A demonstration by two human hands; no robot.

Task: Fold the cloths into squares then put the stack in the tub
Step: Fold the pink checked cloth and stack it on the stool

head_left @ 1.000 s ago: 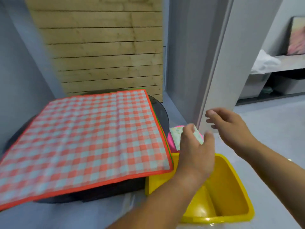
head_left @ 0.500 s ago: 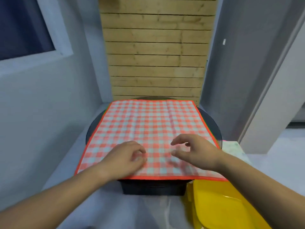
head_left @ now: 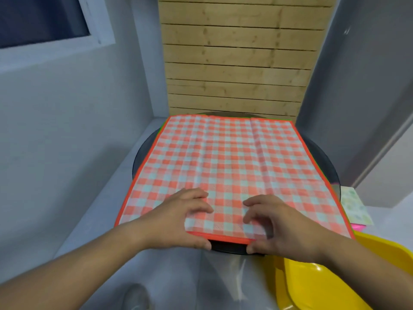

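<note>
Cloth: orange-and-white checked cloth (head_left: 230, 166) with an orange hem, spread flat and filling the centre of the frame; faint crease lines cross it.
Support: round dark glass table (head_left: 323, 159); the cloth covers most of it and overhangs the near rim.
Green edge: a thin green line shows along the cloth's far and right borders; I cannot tell what it belongs to.
Left hand (head_left: 178, 222): lower centre, at the near hem. Fingers (head_left: 196, 198) curled on top of the cloth, thumb tucked below the hem, pinching it.
Right hand (head_left: 283, 229): just right of the left hand, same hem. Fingers arched with tips on the checks, thumb under the orange hem, pinching it.
Between hands: a short stretch of hem, lifted slightly off the rim.
Tub: yellow plastic tub (head_left: 335, 285), lower right corner, below the table.
Right edge: pale floral folded cloth (head_left: 355, 206) lying on something pink (head_left: 358, 226), beside the table.
Background: pale wooden plank panel (head_left: 241, 63) top centre; window (head_left: 40, 16) upper left.
</note>
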